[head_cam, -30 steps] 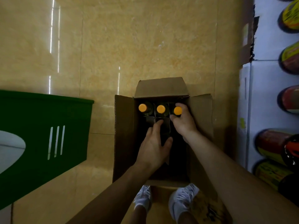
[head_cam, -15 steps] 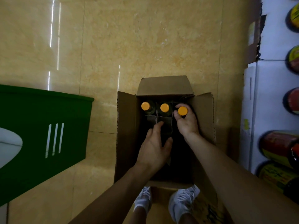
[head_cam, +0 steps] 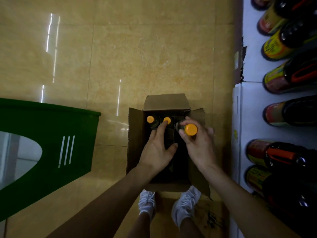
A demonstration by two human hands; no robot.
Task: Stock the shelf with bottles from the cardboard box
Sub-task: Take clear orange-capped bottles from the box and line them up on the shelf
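An open cardboard box (head_cam: 135, 134) sits on the floor in front of my feet. Two dark bottles with orange caps stand at its far end: the left bottle (head_cam: 150, 119) and the middle bottle (head_cam: 167, 120). My right hand (head_cam: 199, 145) is shut on the neck of a third orange-capped bottle (head_cam: 190, 129), raised above the box's right side. My left hand (head_cam: 157, 148) reaches into the box with fingers spread, its index fingertip touching the middle bottle's cap. The white shelf (head_cam: 250, 109) runs along the right.
Several large dark bottles with red and yellow labels (head_cam: 281, 115) stand on the shelf. A green bin (head_cam: 51, 134) stands on the tiled floor at the left. My white shoes (head_cam: 185, 201) are just behind the box, on a flattened piece of cardboard (head_cam: 212, 215).
My right hand has lifted the right bottle up out of its slot, toward me. My left index finger has moved forward onto the middle bottle's cap.
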